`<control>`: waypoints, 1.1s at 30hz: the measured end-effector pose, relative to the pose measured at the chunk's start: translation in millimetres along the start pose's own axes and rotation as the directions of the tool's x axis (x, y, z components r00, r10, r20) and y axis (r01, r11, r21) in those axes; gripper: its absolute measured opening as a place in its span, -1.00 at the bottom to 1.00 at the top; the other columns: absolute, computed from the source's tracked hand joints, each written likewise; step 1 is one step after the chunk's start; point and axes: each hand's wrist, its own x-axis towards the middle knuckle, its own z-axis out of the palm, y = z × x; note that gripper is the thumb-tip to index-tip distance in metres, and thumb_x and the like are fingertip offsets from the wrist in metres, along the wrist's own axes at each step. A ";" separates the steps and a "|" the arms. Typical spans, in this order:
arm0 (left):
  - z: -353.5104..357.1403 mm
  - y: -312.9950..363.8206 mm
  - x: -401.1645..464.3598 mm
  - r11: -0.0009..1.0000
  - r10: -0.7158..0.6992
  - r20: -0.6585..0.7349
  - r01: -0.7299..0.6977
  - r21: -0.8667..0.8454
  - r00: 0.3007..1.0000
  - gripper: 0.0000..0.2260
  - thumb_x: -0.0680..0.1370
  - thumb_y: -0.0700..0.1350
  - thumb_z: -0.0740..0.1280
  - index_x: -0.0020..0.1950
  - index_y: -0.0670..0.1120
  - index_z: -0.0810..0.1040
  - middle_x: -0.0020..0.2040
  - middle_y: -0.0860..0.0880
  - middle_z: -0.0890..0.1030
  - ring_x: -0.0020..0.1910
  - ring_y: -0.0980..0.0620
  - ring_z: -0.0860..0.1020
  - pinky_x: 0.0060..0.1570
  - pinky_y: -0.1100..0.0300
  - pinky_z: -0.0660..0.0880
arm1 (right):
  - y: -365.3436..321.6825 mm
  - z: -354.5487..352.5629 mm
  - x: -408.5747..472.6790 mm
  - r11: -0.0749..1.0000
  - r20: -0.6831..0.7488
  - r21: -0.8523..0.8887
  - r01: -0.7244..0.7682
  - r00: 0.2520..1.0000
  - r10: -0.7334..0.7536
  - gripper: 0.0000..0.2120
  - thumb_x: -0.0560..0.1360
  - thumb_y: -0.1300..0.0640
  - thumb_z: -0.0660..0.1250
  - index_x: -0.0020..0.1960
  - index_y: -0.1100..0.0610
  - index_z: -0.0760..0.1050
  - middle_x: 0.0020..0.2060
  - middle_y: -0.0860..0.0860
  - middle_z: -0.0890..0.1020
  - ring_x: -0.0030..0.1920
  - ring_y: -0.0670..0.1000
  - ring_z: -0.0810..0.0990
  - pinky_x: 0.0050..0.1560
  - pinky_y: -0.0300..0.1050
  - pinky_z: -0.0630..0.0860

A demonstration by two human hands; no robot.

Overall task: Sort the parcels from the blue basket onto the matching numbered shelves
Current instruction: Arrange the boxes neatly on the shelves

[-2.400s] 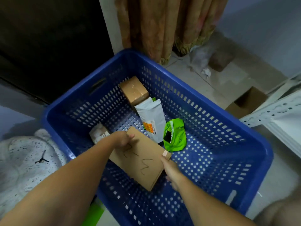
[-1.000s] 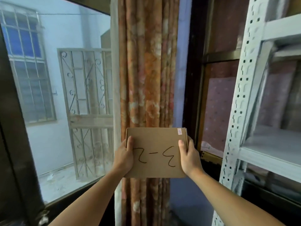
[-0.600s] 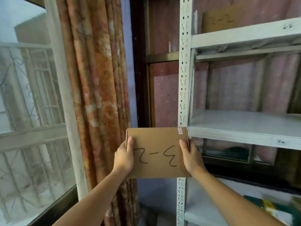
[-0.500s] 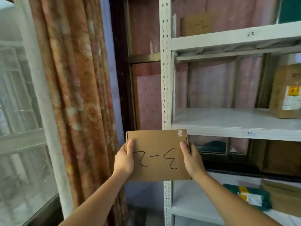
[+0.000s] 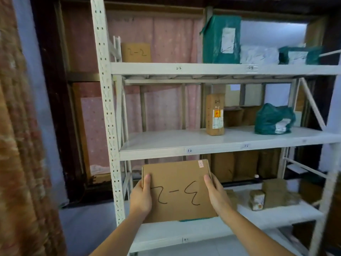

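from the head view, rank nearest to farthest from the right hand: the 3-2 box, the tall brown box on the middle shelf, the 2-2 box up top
1. 3-2 box: in the right hand itself, gripped at its right edge.
2. Tall brown box: standing on the middle shelf, above the hand.
3. 2-2 box: top shelf, far up and left.

Single head-worn wide-angle view, facing forward and slightly down at a white shelf rack (image 5: 203,143), standing close before its left post, three shelves in view, arms reaching in from the bottom edge, no second view.
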 end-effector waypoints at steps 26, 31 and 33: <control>82.2 56.7 -10.0 0.951 0.208 -0.056 -0.189 0.244 0.976 -0.05 0.43 0.34 0.44 0.64 -0.05 0.09 0.58 -0.07 0.21 0.55 -0.11 0.23 0.50 -0.14 0.28 | 1.5 -117.2 45.7 0.912 0.105 -0.370 0.177 0.983 -0.149 -0.30 0.45 -0.50 0.08 0.31 -0.02 0.48 -0.04 -0.15 0.64 -0.05 -0.12 0.62 0.05 -0.01 0.62; 76.7 120.2 1.8 0.133 0.332 0.668 -0.735 0.665 0.666 -0.05 0.32 0.40 0.48 0.60 0.21 0.13 0.59 0.08 0.17 0.57 -0.03 0.11 0.56 -0.08 0.05 | -18.7 -81.6 55.7 0.582 0.445 -0.657 0.479 0.870 -0.213 -0.37 0.43 -0.49 0.22 0.33 -0.13 0.34 0.12 -0.14 0.59 -0.01 -0.12 0.61 0.03 -0.08 0.62; 75.8 137.0 10.9 0.042 0.049 0.767 -0.768 0.639 0.640 -0.03 0.27 0.41 0.50 0.58 0.21 0.19 0.47 0.11 0.39 0.44 0.00 0.33 0.46 0.00 0.23 | -31.8 -65.4 60.3 0.481 0.556 -0.650 0.589 0.799 -0.228 -0.33 0.37 -0.53 0.24 0.31 -0.14 0.30 0.15 -0.12 0.57 0.02 -0.09 0.59 0.06 -0.04 0.62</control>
